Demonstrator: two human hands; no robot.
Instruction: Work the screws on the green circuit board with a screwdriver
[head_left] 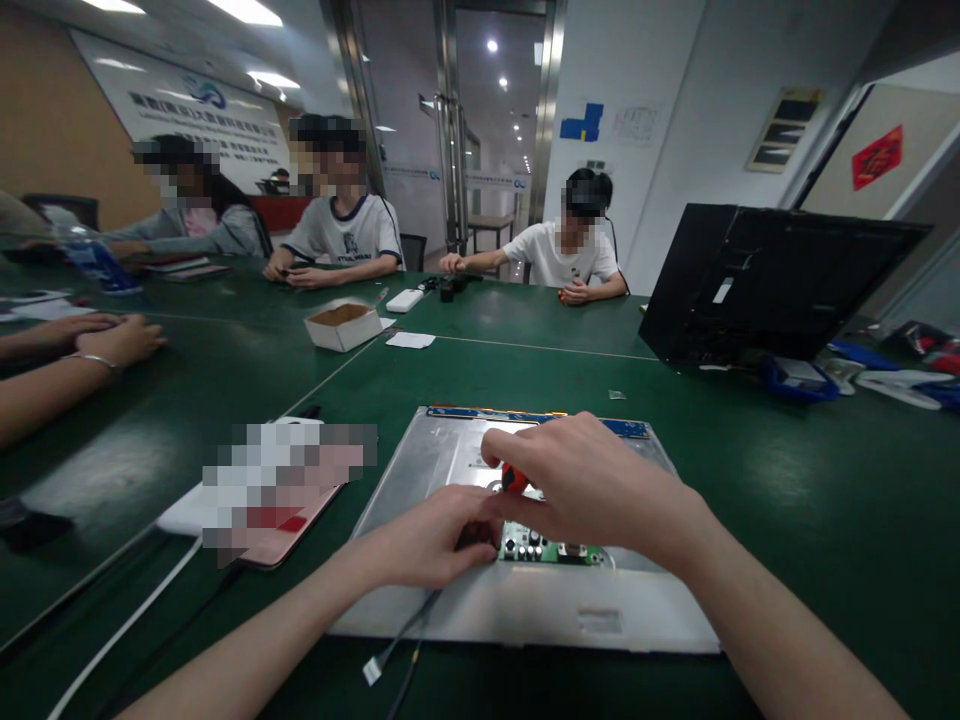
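Observation:
A flat silver metal panel (465, 606), the back of a display, lies in front of me with a green circuit board (551, 550) on it. Along its far edge runs a narrow blue board (628, 428). My right hand (577, 480) is closed around the red-and-black handle of a screwdriver (513, 478) above the green board; its shaft and tip are hidden. Fingers curled, my left hand (450, 535) rests at the board's left side, and what they hold, if anything, is out of sight. A cable with a white connector (371, 670) hangs over the panel's near edge.
Left of the panel lie a pink phone (315, 505) and a white device with cables (187, 508). Farther off stand an open white box (343, 326) and a large black monitor housing (765, 285). Several people sit around the green table (810, 540); another person's hands (112, 340) rest at left.

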